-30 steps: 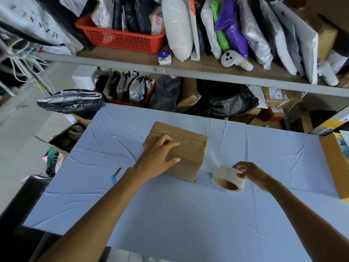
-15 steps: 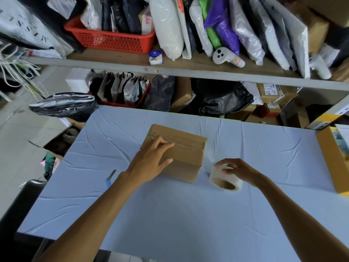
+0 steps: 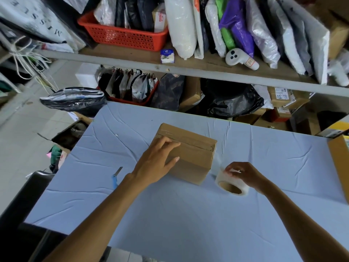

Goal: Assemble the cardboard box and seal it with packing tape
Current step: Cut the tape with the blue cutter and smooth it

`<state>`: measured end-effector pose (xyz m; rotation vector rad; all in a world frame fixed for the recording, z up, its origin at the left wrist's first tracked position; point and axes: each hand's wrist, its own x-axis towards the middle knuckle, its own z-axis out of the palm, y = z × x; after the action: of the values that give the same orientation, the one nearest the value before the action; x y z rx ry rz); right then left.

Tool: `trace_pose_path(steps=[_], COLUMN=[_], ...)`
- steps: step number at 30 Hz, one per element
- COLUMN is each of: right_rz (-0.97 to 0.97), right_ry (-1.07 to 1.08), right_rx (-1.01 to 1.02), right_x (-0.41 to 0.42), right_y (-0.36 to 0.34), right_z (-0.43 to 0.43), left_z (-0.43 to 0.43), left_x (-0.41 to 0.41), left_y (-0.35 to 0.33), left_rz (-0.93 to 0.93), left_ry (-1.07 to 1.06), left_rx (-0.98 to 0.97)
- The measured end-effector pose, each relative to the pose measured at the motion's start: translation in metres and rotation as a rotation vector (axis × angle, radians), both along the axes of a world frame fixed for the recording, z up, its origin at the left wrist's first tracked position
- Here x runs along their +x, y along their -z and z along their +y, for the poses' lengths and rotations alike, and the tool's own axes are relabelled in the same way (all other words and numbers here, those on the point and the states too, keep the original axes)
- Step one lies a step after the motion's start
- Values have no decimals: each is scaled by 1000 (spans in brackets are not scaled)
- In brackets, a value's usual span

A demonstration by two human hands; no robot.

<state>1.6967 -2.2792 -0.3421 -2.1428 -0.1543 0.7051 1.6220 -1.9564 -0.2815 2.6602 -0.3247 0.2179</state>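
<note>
The box (image 3: 190, 154) sits in the middle of the worktop (image 3: 188, 214), somewhat nearer the far edge, its top flaps folded shut with a seam running along the top. The left hand (image 3: 156, 163) lies on the box's left end, fingers straight and flat across the top, thumb down the near face; its grip is apart, pressing and not clasping. The tape (image 3: 231, 183) lies on the worktop just beside the box's near right corner, its core hole facing the near edge. The right hand (image 3: 245, 173) rests over the roll from the right, its grip pinched together on the tape's upper rim. A blue cutter (image 3: 115, 176) lies toward the left edge, apart from the box.
</note>
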Motion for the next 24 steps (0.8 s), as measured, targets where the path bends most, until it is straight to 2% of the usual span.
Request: trace_pose_path(steps=[8,11,14,18,20,24], right_rz=[24,19,49,44,41,47], right_ry=[13,16,48,93,107,125], right_rx=[31,32,51,48,53,61], right_x=[2,1,1,1,1,1], right_y=[2,0,-1,4,8,12], right_z=[1,3,3,-2,-5,-10], left_z=[45,64,84,97,100,102], left_x=[-6,-11,-21,-41,-47,-46], left_y=[12,40,88,137,149,160], left_rz=[-98,-71,200,478,534,511], left_ry=[-308,-579,-794,-913,-968,-1002], left_rx=[-298,-397,-255,-102,-53,-75])
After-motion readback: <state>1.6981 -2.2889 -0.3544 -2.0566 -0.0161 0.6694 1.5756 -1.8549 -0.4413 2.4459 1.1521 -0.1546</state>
